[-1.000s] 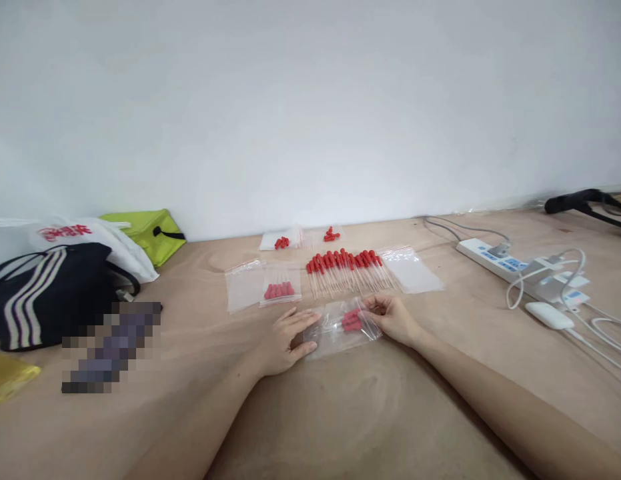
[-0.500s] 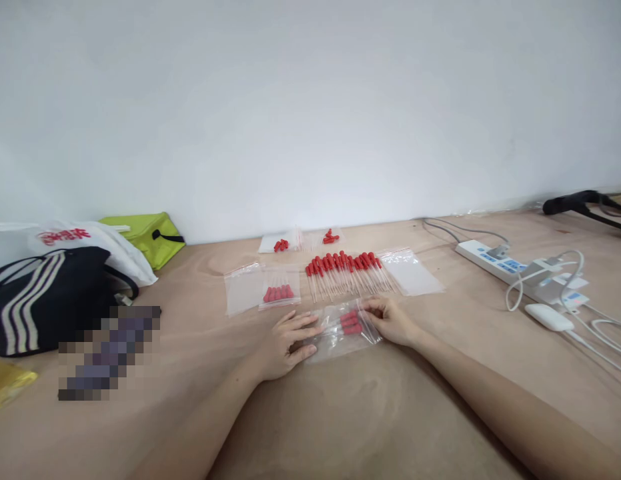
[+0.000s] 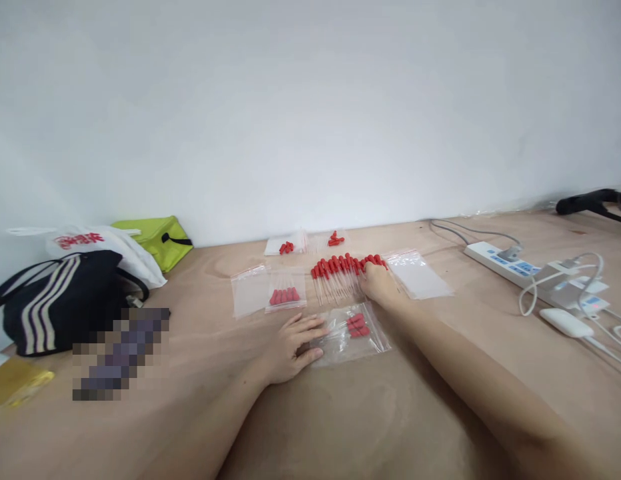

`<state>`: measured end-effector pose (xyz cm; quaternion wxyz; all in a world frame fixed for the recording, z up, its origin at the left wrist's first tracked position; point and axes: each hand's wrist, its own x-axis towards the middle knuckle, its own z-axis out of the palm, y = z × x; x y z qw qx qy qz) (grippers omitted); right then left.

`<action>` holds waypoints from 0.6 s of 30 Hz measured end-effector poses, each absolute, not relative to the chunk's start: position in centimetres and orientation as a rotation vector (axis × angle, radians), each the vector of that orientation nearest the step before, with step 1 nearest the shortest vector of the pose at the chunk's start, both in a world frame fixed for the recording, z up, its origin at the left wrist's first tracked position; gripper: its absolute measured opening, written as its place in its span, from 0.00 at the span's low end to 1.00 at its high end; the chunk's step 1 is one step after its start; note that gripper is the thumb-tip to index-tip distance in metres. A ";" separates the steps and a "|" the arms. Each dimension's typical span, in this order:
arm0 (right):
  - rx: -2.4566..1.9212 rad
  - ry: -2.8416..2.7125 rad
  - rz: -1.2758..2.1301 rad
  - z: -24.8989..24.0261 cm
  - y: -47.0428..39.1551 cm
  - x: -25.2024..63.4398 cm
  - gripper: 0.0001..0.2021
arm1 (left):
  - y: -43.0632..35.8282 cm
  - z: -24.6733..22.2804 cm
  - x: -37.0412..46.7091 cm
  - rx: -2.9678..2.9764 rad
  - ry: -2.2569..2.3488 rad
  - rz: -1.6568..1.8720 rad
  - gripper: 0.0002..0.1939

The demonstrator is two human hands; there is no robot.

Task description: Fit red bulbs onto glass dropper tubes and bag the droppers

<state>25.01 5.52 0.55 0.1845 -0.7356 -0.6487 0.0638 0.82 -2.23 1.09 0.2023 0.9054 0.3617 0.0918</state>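
Pressing down the left part of the near bag (image 3: 333,348) with the left hand (image 3: 294,350), opened wide and flat; best done lightly, to avoid creasing the film or skewing the sticks inside. Reaching into the row of sticks (image 3: 335,280), beyond the near bag towards the far edge of the worktop (image 3: 340,420), with the right hand (image 3: 381,287), narrowed at the fingers; too covered to tell whether holding any. Pinch cleanly just below a red head and lift straight up, without dragging neighbours packed so close. Mind the flat bag (image 3: 420,277) right beside the row, and avoid brushing the filled bag (image 3: 286,293) on the other side. Leave alone the two small bags (image 3: 286,247) nearest the worktop's far edge.
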 end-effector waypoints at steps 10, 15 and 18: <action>-2.049 -1.781 0.253 2.0 5.2 25.3 0.14 | -2.1 0.8 0.7 2.544 0.985 0.263 0.19; -1.624 -1.559 0.781 1.1 1.7 28.9 0.31 | -2.0 0.8 0.7 2.568 0.971 0.249 0.18; -1.368 -1.339 0.961 -0.3 -0.8 29.7 0.39 | -2.0 0.9 0.8 2.569 0.966 0.256 0.18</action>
